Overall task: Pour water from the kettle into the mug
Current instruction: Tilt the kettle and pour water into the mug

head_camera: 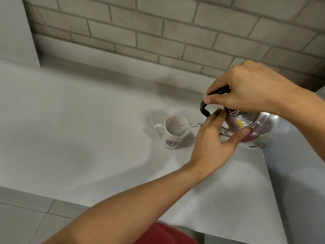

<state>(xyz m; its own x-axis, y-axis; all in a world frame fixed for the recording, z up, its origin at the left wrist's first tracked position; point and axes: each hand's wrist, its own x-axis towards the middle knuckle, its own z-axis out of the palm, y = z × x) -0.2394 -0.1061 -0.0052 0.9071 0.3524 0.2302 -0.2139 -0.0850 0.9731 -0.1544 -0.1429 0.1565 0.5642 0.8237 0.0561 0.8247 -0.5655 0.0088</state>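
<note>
The fingers of the right hand [253,90] are curled and clamped around the black handle [204,107] of the kettle [253,124], with the thumb tip pressed onto the handle's top bend. The handle arches above the lid [233,112], and only its left part shows outside the fist.

The fingers of the left hand [212,141] are spread apart and laid against the kettle's polished steel body. The forefingers rest near the lid on the spout side; the thumb reaches across the front of the body, its tip touching the metal. This hand supports the kettle without closing around any part of it.

The kettle is tilted toward the left, held above the counter [88,138] near its right edge. A thin clear stream of water [190,125] leaves the spout, which is hidden behind the left hand, and runs leftward over the rim of the mug [173,133].

The mug stands upright on the counter, just left of the kettle and apart from both hands, roughly midway between the back edge and the front edge. It is white, bears a round green logo on its front, and its handle points left. The water level inside cannot be determined.

A grey brick wall [158,32] rises behind the counter's back edge. Both forearms are bare, and a red garment [163,235] shows at the bottom of the view.
</note>
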